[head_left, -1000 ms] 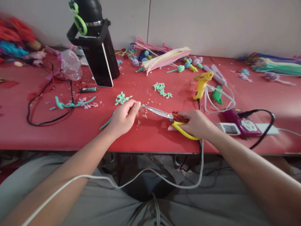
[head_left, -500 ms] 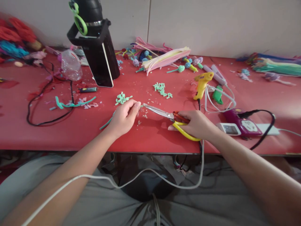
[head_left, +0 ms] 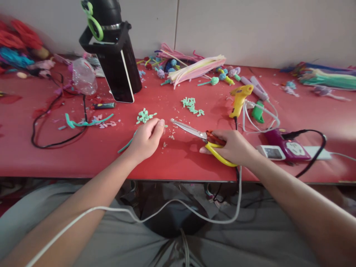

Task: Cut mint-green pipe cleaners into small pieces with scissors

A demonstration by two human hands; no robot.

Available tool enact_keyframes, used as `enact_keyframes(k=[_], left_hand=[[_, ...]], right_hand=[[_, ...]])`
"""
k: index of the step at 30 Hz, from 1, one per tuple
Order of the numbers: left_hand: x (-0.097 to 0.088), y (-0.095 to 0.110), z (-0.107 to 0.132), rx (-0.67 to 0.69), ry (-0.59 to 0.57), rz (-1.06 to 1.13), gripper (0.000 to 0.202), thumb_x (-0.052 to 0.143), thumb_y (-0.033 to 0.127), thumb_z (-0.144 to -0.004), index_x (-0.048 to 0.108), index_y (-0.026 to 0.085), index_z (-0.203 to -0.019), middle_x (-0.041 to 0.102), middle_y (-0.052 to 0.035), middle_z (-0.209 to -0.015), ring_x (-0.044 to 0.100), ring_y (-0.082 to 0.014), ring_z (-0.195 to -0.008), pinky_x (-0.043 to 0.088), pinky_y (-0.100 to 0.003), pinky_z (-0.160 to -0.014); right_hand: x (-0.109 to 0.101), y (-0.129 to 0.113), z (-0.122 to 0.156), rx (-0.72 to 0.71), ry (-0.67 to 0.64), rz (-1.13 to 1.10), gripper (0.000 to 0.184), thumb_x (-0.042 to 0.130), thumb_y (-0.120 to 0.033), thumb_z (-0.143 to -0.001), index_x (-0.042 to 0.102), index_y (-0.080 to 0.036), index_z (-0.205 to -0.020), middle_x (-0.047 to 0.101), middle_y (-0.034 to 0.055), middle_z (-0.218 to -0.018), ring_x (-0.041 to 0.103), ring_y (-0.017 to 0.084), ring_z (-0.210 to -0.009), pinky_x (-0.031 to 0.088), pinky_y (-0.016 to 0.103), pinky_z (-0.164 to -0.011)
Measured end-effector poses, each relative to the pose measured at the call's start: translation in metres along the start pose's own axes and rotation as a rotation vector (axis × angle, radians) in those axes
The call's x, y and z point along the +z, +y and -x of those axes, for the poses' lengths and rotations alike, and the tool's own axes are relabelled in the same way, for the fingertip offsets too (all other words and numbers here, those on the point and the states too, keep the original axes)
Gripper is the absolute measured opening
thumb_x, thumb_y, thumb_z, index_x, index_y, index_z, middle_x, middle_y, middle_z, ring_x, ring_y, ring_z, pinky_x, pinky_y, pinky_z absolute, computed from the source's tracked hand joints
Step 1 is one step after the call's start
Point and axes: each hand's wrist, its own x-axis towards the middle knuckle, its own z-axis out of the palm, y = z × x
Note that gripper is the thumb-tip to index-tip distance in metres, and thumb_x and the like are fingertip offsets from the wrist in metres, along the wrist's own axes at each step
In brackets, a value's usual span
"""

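Note:
My left hand [head_left: 147, 139] is closed in a pinch on a mint-green pipe cleaner [head_left: 127, 145]. Its tail sticks out behind the wrist, and a short green tip shows just past the fingertips. My right hand [head_left: 232, 146] is wrapped round the handles of scissors [head_left: 191, 129], one red and one yellow. The blades point left, nearly together, a little apart from the left fingertips. Close beyond the left hand lies a heap of short green pieces [head_left: 144, 116]; a second pile of cut green pieces [head_left: 191, 105] lies farther back to the right.
A black bottle [head_left: 135, 70] with a phone [head_left: 115, 76] against it stands behind. A yellow glue gun [head_left: 240, 100] and a purple power strip [head_left: 289, 146] are at right. Pipe cleaner bundles [head_left: 197, 70] lie along the wall. A white cable [head_left: 178, 201] crosses my lap.
The scissors have moved slightly right and up, away from the left fingertips, and their blades have come closer together. My left hand has shifted a little left.

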Motion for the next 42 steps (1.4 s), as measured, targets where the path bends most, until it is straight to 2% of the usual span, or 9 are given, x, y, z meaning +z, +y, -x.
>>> enact_keyframes(k=[11,26,42], left_hand=[[0.0004,-0.0036,-0.0001,0.025,0.011,0.008,0.043,0.043,0.039,-0.108,0.046,0.022,-0.069,0.049,0.0020,-0.060,0.050,-0.0128,-0.059,0.039,-0.030,-0.059],[0.0001,-0.0005,-0.0007,0.031,-0.011,-0.008,0.041,0.043,0.036,-0.108,0.048,0.021,-0.069,0.050,0.0016,-0.061,0.050,-0.0132,-0.058,0.039,-0.029,-0.059],[0.0007,-0.0023,-0.0003,0.026,-0.005,0.005,0.043,0.044,0.042,-0.108,0.050,0.021,-0.071,0.052,0.0014,-0.061,0.051,-0.0132,-0.059,0.040,-0.030,-0.059]], right_hand=[[-0.0009,-0.0013,0.0001,-0.007,-0.016,0.041,0.079,0.060,-0.099,-0.060,0.037,-0.024,-0.063,0.035,-0.0037,-0.060,0.031,0.013,-0.060,0.026,0.031,-0.056],[-0.0016,-0.0033,-0.0018,-0.007,-0.033,0.078,0.080,0.059,-0.100,-0.060,0.037,-0.023,-0.061,0.037,-0.0030,-0.060,0.032,0.013,-0.061,0.026,0.030,-0.056],[-0.0016,-0.0019,0.0000,-0.003,-0.037,0.063,0.078,0.062,-0.097,-0.061,0.037,-0.024,-0.063,0.035,-0.0039,-0.060,0.032,0.013,-0.061,0.025,0.031,-0.056]])
